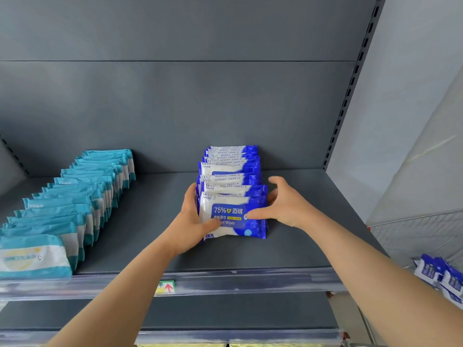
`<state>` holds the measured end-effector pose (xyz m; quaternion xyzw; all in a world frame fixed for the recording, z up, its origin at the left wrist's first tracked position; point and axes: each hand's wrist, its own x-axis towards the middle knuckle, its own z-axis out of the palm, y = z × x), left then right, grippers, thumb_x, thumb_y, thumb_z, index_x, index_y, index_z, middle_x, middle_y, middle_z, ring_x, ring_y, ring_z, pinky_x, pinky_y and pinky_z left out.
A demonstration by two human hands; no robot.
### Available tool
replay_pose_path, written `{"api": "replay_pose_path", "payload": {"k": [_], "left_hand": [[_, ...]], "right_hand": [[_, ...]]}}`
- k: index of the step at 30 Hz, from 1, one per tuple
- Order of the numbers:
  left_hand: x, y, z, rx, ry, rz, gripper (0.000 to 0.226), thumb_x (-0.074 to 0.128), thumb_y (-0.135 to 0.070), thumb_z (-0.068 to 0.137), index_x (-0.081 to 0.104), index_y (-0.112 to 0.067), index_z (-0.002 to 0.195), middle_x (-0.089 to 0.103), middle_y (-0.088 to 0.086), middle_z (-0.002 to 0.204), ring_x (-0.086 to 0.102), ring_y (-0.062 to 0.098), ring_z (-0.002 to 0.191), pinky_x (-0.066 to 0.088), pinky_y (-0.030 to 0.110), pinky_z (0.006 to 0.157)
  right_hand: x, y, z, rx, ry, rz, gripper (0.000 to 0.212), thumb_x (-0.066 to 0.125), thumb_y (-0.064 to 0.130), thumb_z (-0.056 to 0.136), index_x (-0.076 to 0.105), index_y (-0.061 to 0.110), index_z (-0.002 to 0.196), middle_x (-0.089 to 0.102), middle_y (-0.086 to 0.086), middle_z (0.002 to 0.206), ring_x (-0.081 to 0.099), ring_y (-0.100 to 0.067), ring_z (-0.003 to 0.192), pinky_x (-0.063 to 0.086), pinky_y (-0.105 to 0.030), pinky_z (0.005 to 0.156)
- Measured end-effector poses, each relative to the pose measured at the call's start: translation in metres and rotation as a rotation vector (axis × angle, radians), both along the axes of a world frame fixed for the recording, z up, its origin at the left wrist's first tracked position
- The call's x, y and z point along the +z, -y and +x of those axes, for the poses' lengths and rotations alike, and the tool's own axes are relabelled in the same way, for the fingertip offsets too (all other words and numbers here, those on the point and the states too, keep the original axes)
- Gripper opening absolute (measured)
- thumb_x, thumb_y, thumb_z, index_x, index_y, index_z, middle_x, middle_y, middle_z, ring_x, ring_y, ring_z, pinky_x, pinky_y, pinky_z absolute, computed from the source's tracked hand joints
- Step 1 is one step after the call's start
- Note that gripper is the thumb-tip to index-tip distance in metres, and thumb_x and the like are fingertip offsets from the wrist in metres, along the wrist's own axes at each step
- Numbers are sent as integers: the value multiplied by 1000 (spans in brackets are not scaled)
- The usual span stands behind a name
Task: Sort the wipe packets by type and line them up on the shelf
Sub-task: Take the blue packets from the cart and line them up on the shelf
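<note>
A row of blue-and-white alcohol wipe packets (pixel 231 171) stands upright on the grey shelf (pixel 250 254), running from the back panel toward me. My left hand (pixel 193 221) grips the left edge of the front blue packet (pixel 233 216), thumb across its face. My right hand (pixel 283 206) holds the right edge of the same packet, thumb on its front and fingers curled behind. A second row of teal-and-white wipe packets (pixel 75 196) stands lined up along the shelf's left side.
A wire basket (pixel 413 234) at the right holds more blue wipe packets (pixel 441 276). The shelf has a clear price rail (pixel 225 284) along its front edge with a small label (pixel 166 288). Bare shelf lies between the two rows.
</note>
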<state>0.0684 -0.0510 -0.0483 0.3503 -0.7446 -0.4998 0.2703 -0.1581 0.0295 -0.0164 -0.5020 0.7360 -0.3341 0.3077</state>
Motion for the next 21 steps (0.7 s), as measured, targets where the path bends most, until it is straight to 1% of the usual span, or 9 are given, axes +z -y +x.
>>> {"api": "replay_pose_path", "payload": {"k": [3, 6, 8, 11, 13, 15, 18, 19, 21], "left_hand": [[3, -5, 5, -78, 45, -39, 89, 74, -10, 80, 13, -54, 127, 50, -21, 125, 58, -5, 109, 55, 16, 70], [9, -5, 5, -53, 48, -163, 103, 81, -14, 73, 8, -61, 128, 45, -30, 128, 54, -9, 112, 52, 11, 72], [11, -2, 2, -11, 46, -222, 109, 85, -18, 69, 10, -58, 137, 42, -27, 135, 54, -3, 116, 55, 17, 78], [14, 2, -1, 104, 247, -361, 102, 86, -36, 64, 22, -34, 144, 32, -12, 143, 49, 3, 113, 54, 19, 78], [15, 4, 0, 130, 346, -435, 95, 85, -45, 62, 30, -28, 137, 33, -10, 140, 48, 2, 108, 53, 19, 77], [20, 8, 2, 119, 359, -483, 101, 87, -49, 55, 31, -26, 136, 33, -8, 141, 45, 4, 114, 53, 29, 90], [35, 21, -2, 82, 475, -560, 142, 89, -58, 43, 3, -23, 151, 6, -6, 158, 12, 14, 145, 24, 41, 117], [40, 24, -4, 57, 549, -593, 151, 88, -61, 41, -7, -24, 152, -4, -7, 160, -1, 14, 148, 14, 41, 119], [46, 27, -9, 10, 669, -630, 154, 86, -63, 42, -14, -23, 152, -10, -8, 160, -9, 14, 148, 6, 41, 119]], "right_hand": [[-2, -3, -3, 65, -36, 31, 62, 90, 39, 54, 57, 21, 103, 71, 11, 96, 70, -6, 85, 57, -35, 79], [4, -4, 2, 57, -114, -51, 40, 88, 30, 63, 56, 21, 85, 69, 12, 85, 67, -4, 75, 53, -23, 61], [4, -3, 3, 13, -142, -124, 47, 87, 31, 64, 53, 22, 94, 65, 11, 95, 65, -5, 79, 53, -24, 63], [4, -4, 2, 33, -154, -144, 86, 87, 32, 63, 35, 31, 132, 46, 8, 126, 58, -7, 95, 51, -27, 74], [9, -5, 2, 96, -213, -94, 108, 87, 34, 62, 18, 39, 145, 32, 4, 138, 51, -12, 112, 50, -32, 88], [17, -1, 4, 154, -336, -72, 120, 88, 37, 59, 8, 39, 150, 10, 7, 152, 30, -18, 137, 38, -37, 107], [29, 12, 8, 233, -563, -23, 133, 87, 44, 57, -5, 33, 151, -18, 9, 158, -8, -15, 147, 14, -41, 119], [32, 17, 9, 268, -636, -4, 135, 86, 46, 57, -8, 30, 152, -20, 7, 158, -13, -14, 146, 9, -41, 120], [38, 23, 11, 319, -717, 30, 134, 85, 50, 58, -7, 25, 152, -14, 6, 160, -14, -13, 146, 7, -40, 120]]}}
